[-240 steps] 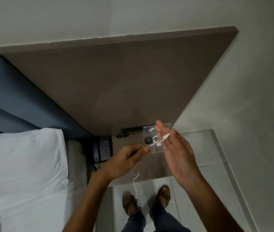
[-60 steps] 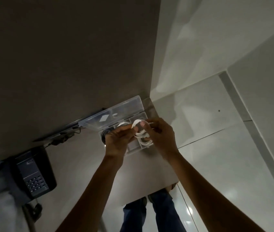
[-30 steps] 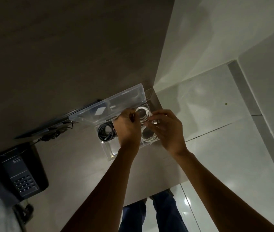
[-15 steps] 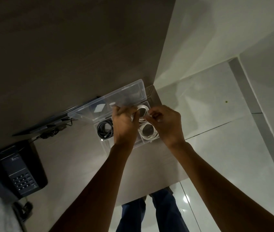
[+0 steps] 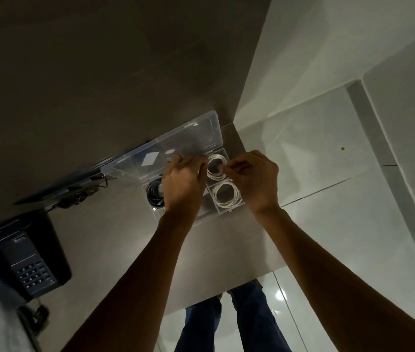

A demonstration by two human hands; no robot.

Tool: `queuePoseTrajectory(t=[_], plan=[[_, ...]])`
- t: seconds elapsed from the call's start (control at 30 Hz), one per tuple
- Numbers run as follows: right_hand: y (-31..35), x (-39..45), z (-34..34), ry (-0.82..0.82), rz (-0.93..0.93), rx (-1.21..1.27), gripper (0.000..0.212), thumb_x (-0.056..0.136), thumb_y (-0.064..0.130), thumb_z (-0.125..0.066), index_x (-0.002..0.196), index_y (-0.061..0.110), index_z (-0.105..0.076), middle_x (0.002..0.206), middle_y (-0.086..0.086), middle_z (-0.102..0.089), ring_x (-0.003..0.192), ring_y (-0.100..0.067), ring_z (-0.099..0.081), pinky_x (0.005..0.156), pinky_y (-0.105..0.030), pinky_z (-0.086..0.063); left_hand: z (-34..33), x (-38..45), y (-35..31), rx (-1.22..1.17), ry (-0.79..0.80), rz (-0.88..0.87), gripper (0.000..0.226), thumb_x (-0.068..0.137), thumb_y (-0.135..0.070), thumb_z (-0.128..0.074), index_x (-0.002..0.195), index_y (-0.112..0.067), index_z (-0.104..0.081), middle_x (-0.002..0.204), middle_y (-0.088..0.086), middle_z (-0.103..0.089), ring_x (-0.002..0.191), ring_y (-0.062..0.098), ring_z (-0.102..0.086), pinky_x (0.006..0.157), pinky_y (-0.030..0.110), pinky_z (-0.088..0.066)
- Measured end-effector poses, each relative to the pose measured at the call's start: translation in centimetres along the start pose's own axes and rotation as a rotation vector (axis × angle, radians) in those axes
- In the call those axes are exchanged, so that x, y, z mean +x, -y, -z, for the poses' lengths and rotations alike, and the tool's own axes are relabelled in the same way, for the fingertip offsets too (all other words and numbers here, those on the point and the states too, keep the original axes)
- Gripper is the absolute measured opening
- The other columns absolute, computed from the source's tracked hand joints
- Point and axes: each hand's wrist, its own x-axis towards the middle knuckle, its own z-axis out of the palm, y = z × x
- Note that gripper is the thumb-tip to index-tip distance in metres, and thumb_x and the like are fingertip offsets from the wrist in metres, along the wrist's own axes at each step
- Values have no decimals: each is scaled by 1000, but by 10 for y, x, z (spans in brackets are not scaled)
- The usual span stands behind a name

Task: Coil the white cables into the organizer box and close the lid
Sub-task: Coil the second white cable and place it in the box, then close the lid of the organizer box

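A clear plastic organizer box [image 5: 222, 213] sits on the brown tabletop with its clear lid [image 5: 176, 148] standing open behind it. A coiled white cable [image 5: 216, 166] lies in the far right compartment. My left hand [image 5: 182, 186] and my right hand [image 5: 253, 177] both pinch this coil from either side. A second coiled white cable [image 5: 227, 196] rests in the near right compartment, partly under my right hand. A black coiled cable [image 5: 153, 193] fills a left compartment, half hidden by my left hand.
A black desk telephone [image 5: 27, 260] sits at the left of the table, its cord hanging down. A dark power strip with plugs [image 5: 74, 196] runs along the wall behind. The table's right edge drops to a pale tiled floor [image 5: 328, 199]. My legs show below.
Eight seconds ago I held a loose white cable in the air. Since then the coil went into the far right compartment; over the last second both hands stay on it, shifting slightly.
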Motion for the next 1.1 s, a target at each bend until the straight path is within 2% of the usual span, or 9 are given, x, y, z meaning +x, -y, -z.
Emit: queuePoseTrajectory(t=[0.03,0.13,0.2,0.3,0.4,0.53,0.73,0.93,1.1], plan=[[0,0,3,5,34,-5,21,82,21,-91,88,3,-82,85,-12,-82,74,-15,-71,75,0,-47,0,0,0,13,5,-3,13,94,-20,-78,101,-10,-80,95,13,-81,96,36,-75,85,42,-61],[1,-2,12,22,118,-32,18,88,18,-87,95,2,-83,88,-13,-83,78,-25,-77,78,-26,-62,-1,-5,1,51,27,-44,13,93,-21,-79,98,-9,-82,96,11,-82,97,35,-74,84,42,-61],[0,-3,17,46,155,-54,16,90,15,-84,99,2,-83,90,-13,-84,79,-27,-78,76,-32,-64,-3,-9,1,64,45,-49,13,92,-20,-80,96,-8,-83,100,11,-80,99,36,-72,80,42,-61],[-1,-4,19,90,175,-84,18,91,15,-83,102,1,-83,94,-15,-84,82,-28,-79,79,-28,-60,-6,-12,0,65,26,-39,11,89,-16,-84,91,-6,-82,98,13,-78,95,37,-72,74,42,-62],[2,-5,14,85,142,-82,20,88,18,-86,99,2,-82,92,-14,-83,80,-27,-78,78,-30,-62,-9,-14,-2,13,51,-14,13,90,-15,-83,92,-3,-81,101,16,-76,97,38,-70,80,44,-63],[5,5,3,100,-28,-76,31,82,25,-91,102,7,-78,91,-8,-82,76,-21,-75,75,-22,-57,-11,-21,1,-65,72,-19,13,90,-8,-81,100,1,-80,105,20,-75,101,38,-72,87,47,-63],[6,10,-5,138,-186,-114,28,82,29,-91,99,14,-74,91,-2,-80,76,-15,-72,81,-29,-61,-6,-33,4,-106,63,-67,17,95,-12,-71,109,-4,-78,116,17,-74,109,35,-70,91,46,-60],[5,6,0,185,-270,-18,28,86,25,-88,107,11,-77,99,-4,-82,82,-12,-72,74,-10,-51,8,-42,4,-152,40,-12,28,101,-24,-61,111,-3,-77,119,16,-71,113,34,-67,90,45,-61],[5,-10,3,154,-234,45,32,88,23,-86,114,8,-76,104,-6,-82,91,-16,-77,85,-23,-60,27,-39,-2,-177,-17,0,17,98,-16,-69,108,-5,-78,118,16,-71,111,33,-66,85,46,-61]])
